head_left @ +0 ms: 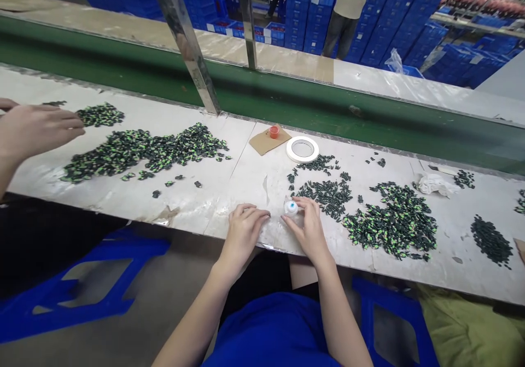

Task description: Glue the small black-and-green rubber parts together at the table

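Observation:
My left hand (243, 229) is closed in a pinch at the table's front edge, with a tiny dark piece (268, 215) at its fingertips. Just to its right, the thumb and fingers of my right hand (308, 226) grip a small white round object (291, 208) with a blue spot on top; its exact kind is unclear. Beyond my right hand lies a loose pile of small dark green pieces (328, 194). A larger heap of dark pieces with bright green marks (394, 222) spreads to the right. A thin white strip (265, 189) lies between and beyond my hands.
A roll of white tape (302, 149) and a cardboard piece (262, 144) bearing a red cup (274, 132) lie farther back. More green-marked pieces (151, 151) are heaped at left, near another person's hand (36, 129). A metal post (186, 44) rises behind; blue stools (123, 268) stand below.

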`<state>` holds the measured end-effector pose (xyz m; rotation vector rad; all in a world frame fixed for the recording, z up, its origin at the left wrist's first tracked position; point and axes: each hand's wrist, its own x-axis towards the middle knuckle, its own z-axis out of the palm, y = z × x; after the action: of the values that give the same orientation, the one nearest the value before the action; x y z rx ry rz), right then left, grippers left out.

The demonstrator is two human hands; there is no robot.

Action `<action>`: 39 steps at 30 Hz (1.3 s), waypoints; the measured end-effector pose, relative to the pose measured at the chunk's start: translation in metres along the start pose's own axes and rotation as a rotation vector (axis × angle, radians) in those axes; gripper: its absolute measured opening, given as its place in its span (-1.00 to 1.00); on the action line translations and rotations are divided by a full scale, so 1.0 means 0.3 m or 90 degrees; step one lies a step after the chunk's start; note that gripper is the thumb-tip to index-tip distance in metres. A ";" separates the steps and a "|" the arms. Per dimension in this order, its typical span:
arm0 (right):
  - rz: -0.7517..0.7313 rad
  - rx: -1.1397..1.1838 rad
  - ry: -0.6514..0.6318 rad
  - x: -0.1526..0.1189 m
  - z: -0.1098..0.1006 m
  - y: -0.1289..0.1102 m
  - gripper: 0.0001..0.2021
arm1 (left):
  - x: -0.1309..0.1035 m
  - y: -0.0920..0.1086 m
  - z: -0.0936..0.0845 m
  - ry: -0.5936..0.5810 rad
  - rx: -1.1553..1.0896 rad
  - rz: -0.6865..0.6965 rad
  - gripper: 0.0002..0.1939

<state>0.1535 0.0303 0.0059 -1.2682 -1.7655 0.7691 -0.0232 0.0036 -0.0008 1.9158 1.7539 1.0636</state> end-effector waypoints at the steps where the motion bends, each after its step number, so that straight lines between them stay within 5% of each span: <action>1: 0.029 0.036 -0.003 -0.004 -0.006 -0.001 -0.73 | -0.003 0.009 0.008 -0.014 -0.008 0.002 -0.85; 5: 0.133 0.123 0.033 -0.035 -0.039 -0.008 -0.70 | -0.017 0.032 0.031 -0.024 -0.030 -0.007 -0.88; 15: 0.183 0.191 0.239 -0.069 -0.055 -0.021 -0.73 | -0.016 0.035 0.028 -0.018 -0.079 -0.066 -0.85; 39: 0.230 0.122 0.189 -0.079 -0.031 -0.025 -0.65 | -0.005 0.062 0.016 -0.037 -0.071 -0.118 -0.90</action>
<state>0.1620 0.0055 0.0105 -1.5025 -1.2135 0.8755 -0.0066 0.0000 0.0082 1.6658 1.7626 1.0066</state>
